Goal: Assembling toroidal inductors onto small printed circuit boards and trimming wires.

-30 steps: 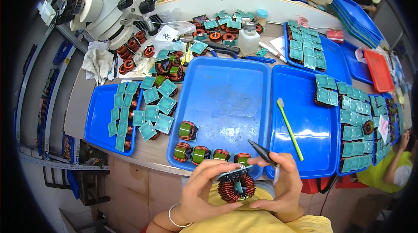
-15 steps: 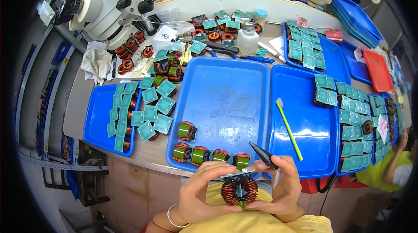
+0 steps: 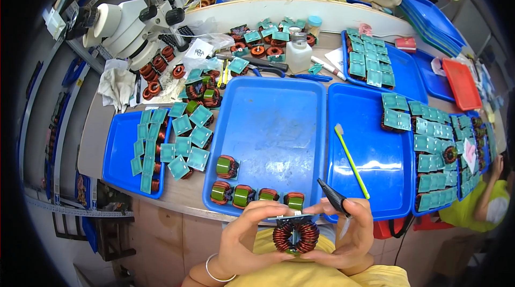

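Note:
Low in front of me, my left hand [image 3: 240,240] and my right hand [image 3: 355,236] grip a copper-wound toroidal coil [image 3: 309,236] from both sides. Thumbs press its lower edge while fingers rest along the small circuit board [image 3: 284,217] on its upper side. A black, pointed, tapered tool [image 3: 333,197] is also tucked in my right hand, its tip angled up and left; its exact kind is unclear. Just beyond my fingers, a blue tray [image 3: 268,126] carries several coils with green bands, such as the coil [image 3: 243,196] in its near row.
Coils with teal boards [image 3: 198,159] crowd the left side, some in a smaller blue tray [image 3: 119,153]. On the right tray [image 3: 348,201] lies a green toothbrush [image 3: 352,164]. Behind stand a bottle [image 3: 298,56], pliers [image 3: 271,70] and a microscope [image 3: 129,24]. A co-worker in yellow-green [image 3: 480,204] sits at right.
The black tool's tip has shifted slightly right and down. The coil has turned a little, showing its ring more face-on; both hands keep their hold. The whole view has shifted slightly.

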Action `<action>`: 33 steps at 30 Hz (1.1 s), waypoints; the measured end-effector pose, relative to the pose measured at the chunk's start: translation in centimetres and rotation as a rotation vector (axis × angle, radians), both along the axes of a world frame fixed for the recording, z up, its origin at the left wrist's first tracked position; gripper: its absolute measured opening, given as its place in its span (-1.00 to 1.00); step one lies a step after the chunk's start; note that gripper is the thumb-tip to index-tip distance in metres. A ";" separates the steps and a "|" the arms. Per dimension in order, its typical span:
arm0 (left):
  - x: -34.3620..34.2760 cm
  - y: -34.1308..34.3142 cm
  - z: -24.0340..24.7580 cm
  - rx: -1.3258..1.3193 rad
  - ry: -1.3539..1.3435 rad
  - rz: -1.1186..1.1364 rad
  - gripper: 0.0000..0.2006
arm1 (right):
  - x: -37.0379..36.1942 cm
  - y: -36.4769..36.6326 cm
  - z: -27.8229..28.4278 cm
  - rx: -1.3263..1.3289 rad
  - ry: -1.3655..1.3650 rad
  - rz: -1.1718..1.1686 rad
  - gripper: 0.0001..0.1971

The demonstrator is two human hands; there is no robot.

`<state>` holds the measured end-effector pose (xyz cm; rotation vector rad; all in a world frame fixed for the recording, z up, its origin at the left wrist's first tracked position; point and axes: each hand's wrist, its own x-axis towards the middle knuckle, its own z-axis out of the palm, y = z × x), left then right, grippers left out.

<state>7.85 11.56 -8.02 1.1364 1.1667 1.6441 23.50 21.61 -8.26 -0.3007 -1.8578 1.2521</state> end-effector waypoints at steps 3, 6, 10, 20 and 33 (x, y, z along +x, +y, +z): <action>0.2 0.1 -0.1 -0.024 -0.041 -0.011 -0.34 | 0.2 -0.2 0.0 0.031 0.036 -0.084 -0.15; 0.4 0.2 -0.1 -0.035 -0.081 -0.022 -0.34 | 0.5 -0.4 -0.1 0.048 0.028 -0.143 -0.12; 0.5 0.4 -0.1 -0.027 -0.093 -0.036 -0.34 | 0.6 -0.3 -0.2 0.057 0.042 -0.156 -0.14; 0.7 0.5 0.2 0.012 0.021 -0.022 -0.36 | 0.2 0.1 0.1 0.108 0.116 -0.067 -0.18; 0.2 0.2 1.8 0.043 0.494 0.161 -0.43 | -0.7 1.0 -1.8 -0.025 0.204 0.097 -0.07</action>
